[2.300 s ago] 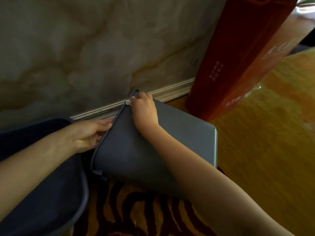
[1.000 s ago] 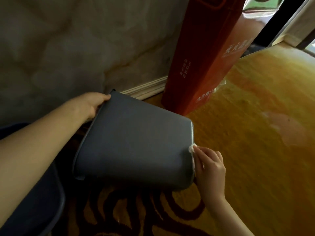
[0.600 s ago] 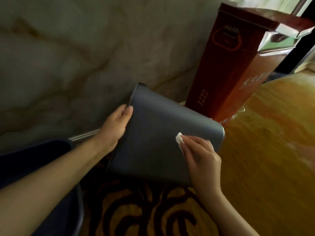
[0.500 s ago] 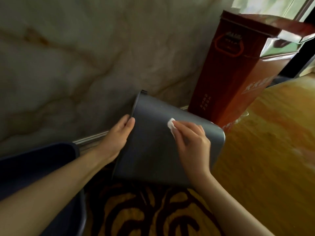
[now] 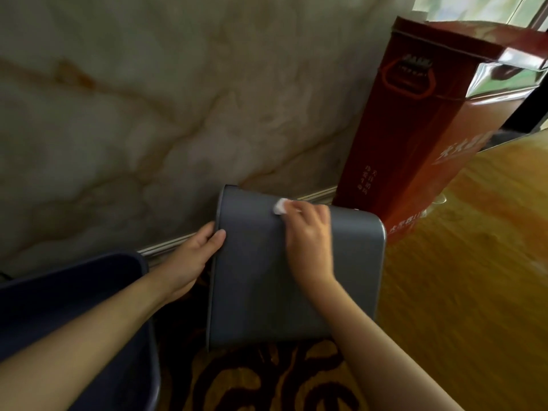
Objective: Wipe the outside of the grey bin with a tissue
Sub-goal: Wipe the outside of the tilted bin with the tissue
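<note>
The grey bin (image 5: 255, 280) lies tipped on its side on the floor, its open rim pointing left and its base to the right. My left hand (image 5: 192, 256) grips the rim at the bin's left edge. My right hand (image 5: 308, 232) rests on the bin's upper side near the far edge, fingers pinched on a small white tissue (image 5: 280, 206) that presses against the grey surface.
A dark blue bin (image 5: 74, 298) stands at the lower left, close to my left arm. A tall red gift bag (image 5: 415, 137) leans by the marble wall (image 5: 148, 99) behind the grey bin. Glossy orange floor (image 5: 474, 277) spreads to the right; dark-patterned floor lies below.
My right hand has slid the tissue from the bin's base edge up across its side to the far upper edge. My left hand has kept its hold on the rim.
</note>
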